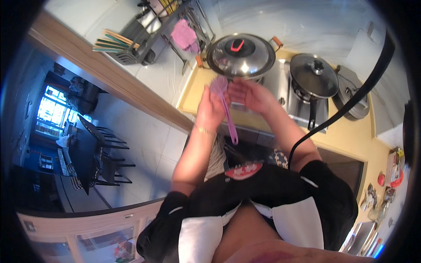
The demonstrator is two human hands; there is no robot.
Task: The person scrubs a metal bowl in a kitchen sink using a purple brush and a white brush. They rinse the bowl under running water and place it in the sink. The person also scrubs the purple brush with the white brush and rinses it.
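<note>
A purple long-handled dish brush (229,120) lies across my left hand (213,107), its round bristle head (218,84) uppermost and its handle slanting down toward me. My left hand holds it near the neck, and a gold-coloured bracelet circles that wrist. Close to the right of the bristle head is my right hand (250,95), blurred, with fingers extended and nothing seen in it. Whether its fingertips touch the brush I cannot tell. Just beyond both hands stands a wok with a domed metal lid (256,62) and a red-and-black knob.
A glass-lidded frying pan (312,77) sits on the right of the gas stove (279,88), its handle toward me. A dark appliance (353,102) stands beside it. A black cable (348,102) crosses the right side. Chopsticks (115,42) and a pink cloth (184,35) are on the wall rack.
</note>
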